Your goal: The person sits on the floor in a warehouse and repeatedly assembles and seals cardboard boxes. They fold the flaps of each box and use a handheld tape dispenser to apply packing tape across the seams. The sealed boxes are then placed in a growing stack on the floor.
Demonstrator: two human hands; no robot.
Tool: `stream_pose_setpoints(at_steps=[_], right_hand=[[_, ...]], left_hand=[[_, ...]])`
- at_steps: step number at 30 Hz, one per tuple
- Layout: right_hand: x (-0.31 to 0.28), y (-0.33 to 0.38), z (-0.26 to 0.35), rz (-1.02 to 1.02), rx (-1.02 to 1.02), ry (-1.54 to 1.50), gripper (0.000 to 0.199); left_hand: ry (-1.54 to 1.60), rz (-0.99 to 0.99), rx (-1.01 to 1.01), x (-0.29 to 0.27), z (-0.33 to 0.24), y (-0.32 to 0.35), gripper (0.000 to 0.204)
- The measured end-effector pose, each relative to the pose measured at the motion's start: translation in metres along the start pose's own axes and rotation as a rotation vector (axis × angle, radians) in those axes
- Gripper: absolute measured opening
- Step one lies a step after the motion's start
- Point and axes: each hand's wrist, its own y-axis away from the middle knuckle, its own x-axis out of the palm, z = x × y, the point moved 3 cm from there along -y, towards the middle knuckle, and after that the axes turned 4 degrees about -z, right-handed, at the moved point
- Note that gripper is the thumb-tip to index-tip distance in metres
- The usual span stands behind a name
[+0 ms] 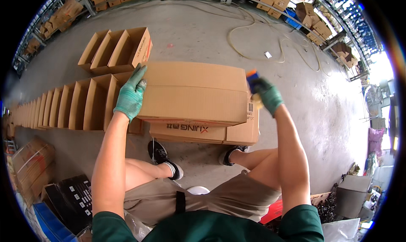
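A closed brown cardboard box (pixel 192 92) lies in front of me on top of flat-folded cardboard (pixel 190 133). My left hand (pixel 131 94), in a green glove, holds the box at its left end, the fingers along the edge. In my gloved right hand (pixel 267 94) is a blue and orange tape dispenser (pixel 252 78), smeared by motion, just beside the box's right end. A yellowish part of it shows below the fingers; whether tape runs to the box I cannot tell.
Open-topped boxes (pixel 97 100) stand in a long row to the left, with several more (pixel 118 51) behind. A pale hose (pixel 232 41) winds over the floor at the far right. Shelving with cartons (pixel 275 1) lines the back. A black carton (pixel 69 199) is near left.
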Motion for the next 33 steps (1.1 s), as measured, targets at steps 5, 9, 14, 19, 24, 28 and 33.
stream_pose_setpoints(at_steps=[5,9,14,19,24,28,33], right_hand=[[-0.015,0.022,0.151,-0.031,-0.331,-0.565,0.044],[0.027,0.027,0.184,0.242,-0.375,-0.247,0.039],[0.040,0.024,0.181,0.290,-0.284,-0.106,0.045],[0.021,0.020,0.152,0.357,-0.202,-0.114,0.045],[0.026,0.017,0.150,0.382,-0.215,-0.121,0.048],[0.022,0.017,0.151,0.400,-0.216,-0.088,0.050],[0.031,0.019,0.159,0.396,-0.227,-0.072,0.051]], left_hand=[[-0.036,-0.028,0.003,0.008,-0.004,-0.004,0.041],[-0.087,-0.039,-0.002,0.005,-0.009,-0.002,0.041],[-0.280,-0.076,0.040,-0.001,-0.029,0.002,0.041],[-0.392,-0.313,0.289,0.011,-0.092,0.007,0.029],[0.823,0.240,-0.685,0.067,-0.119,0.034,0.053],[0.895,0.289,-0.706,0.088,-0.145,0.031,0.044],[0.688,0.100,-0.567,0.096,-0.133,0.020,0.035]])
